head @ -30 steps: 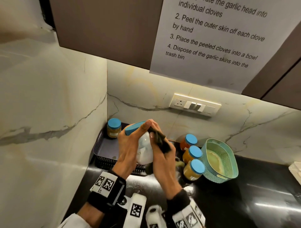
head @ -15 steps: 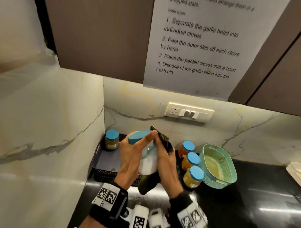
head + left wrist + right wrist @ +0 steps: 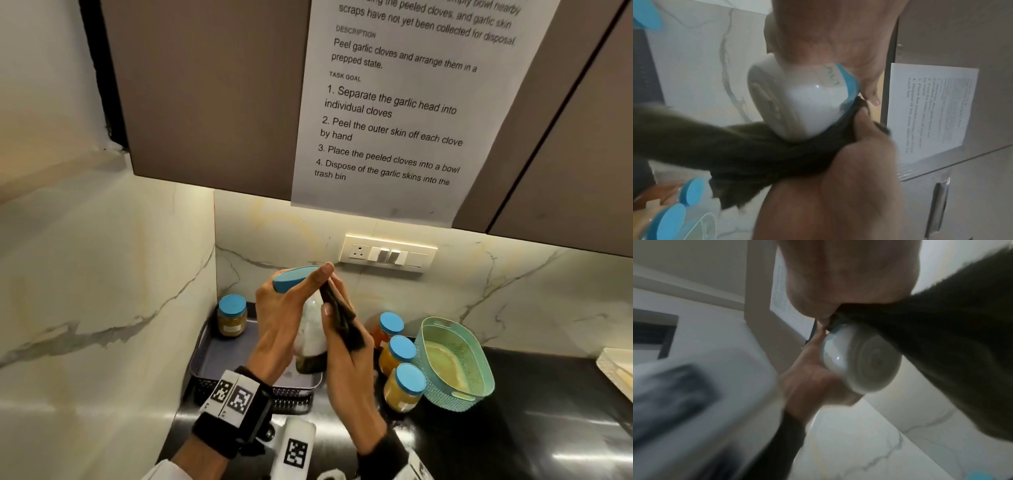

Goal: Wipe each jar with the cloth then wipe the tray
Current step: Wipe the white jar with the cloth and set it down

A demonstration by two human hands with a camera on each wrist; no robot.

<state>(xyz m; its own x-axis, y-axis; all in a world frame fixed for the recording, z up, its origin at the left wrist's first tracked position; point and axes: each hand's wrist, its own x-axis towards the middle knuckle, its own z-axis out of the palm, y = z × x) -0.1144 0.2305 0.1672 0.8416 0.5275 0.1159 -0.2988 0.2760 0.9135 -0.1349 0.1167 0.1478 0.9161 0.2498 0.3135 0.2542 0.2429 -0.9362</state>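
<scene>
My left hand point(image 3: 284, 318) holds a white salt jar point(image 3: 313, 329) with a blue lid point(image 3: 291, 278) up above the dark tray point(image 3: 236, 359); the jar point(image 3: 803, 104) tilts in that grip. My right hand point(image 3: 342, 342) grips a dark cloth point(image 3: 340, 318) and presses it against the jar's right side. The cloth point(image 3: 735, 146) wraps under the jar, and the cloth point(image 3: 951, 353) covers one side of the jar point(image 3: 861, 360). One brown jar point(image 3: 232, 315) stands in the tray's back left corner. Three blue-lidded jars point(image 3: 399, 353) stand on the black counter right of the tray.
A teal basket point(image 3: 455, 363) sits right of the jars. Marble walls close in at the left and back, with a switch plate point(image 3: 388, 254) on the back wall. Cabinets with a paper sheet point(image 3: 394, 113) hang overhead. A white object point(image 3: 618, 370) lies at the far right.
The cloth in my right hand has slid up along the jar's side from lower down. The head view has tilted upward, showing more of the paper.
</scene>
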